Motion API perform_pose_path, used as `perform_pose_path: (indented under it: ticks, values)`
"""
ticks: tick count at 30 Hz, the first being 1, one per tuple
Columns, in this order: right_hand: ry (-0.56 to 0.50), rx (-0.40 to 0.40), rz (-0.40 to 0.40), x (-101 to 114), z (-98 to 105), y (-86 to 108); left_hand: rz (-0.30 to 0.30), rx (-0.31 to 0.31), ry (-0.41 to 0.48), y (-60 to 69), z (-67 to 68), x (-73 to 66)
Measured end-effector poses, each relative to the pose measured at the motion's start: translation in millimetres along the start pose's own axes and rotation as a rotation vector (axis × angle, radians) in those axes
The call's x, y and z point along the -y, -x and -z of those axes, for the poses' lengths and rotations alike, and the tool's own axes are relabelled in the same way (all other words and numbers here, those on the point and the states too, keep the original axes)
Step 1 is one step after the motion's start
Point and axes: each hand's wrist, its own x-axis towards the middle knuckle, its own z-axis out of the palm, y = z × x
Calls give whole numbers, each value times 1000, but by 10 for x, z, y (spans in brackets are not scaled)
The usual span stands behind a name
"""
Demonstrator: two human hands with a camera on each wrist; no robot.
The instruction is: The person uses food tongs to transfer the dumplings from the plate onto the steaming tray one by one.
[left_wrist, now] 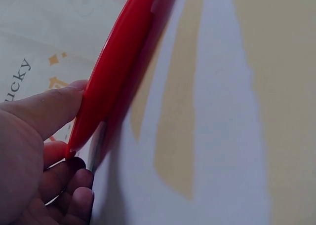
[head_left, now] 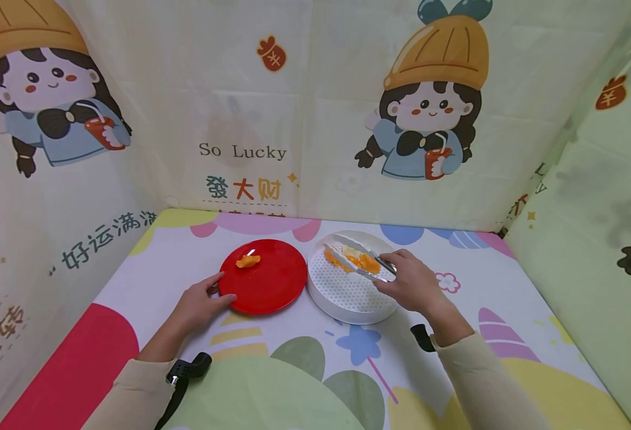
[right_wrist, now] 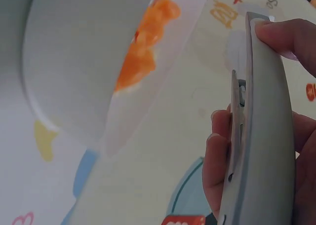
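My left hand (head_left: 199,306) pinches the near-left rim of a round red plate (head_left: 272,289). In the left wrist view the thumb presses one face of the plate and the fingers lie under its edge. One soft-looking orange piece of food (head_left: 248,261) lies toward the back left of the plate. My right hand (head_left: 413,284) grips metal tongs (right_wrist: 269,116) between thumb and fingers. The tongs' arms stand spread over several orange food pieces (head_left: 369,263) inside a white round steamer tray (head_left: 347,300) with a dotted floor. Whether the tips touch a piece, I cannot tell.
The plate and the steamer tray stand side by side, nearly touching, on a table with a colourful printed cloth (head_left: 299,328). Pale printed curtains (head_left: 326,119) enclose the table at the back and both sides. A black strap (head_left: 188,370) circles the left wrist.
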Motion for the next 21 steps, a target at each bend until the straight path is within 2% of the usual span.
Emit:
perform_pose_path:
  ticks: [7,15,21]
  values:
    - [7,41,64,288,-146,-142,6,5,7,1,3,8]
    - [65,89,165,569,-304,-330,26,11,21,-13,8,6]
    - [58,166,157,770,-377,-479,18,13,24,-12,-3,6]
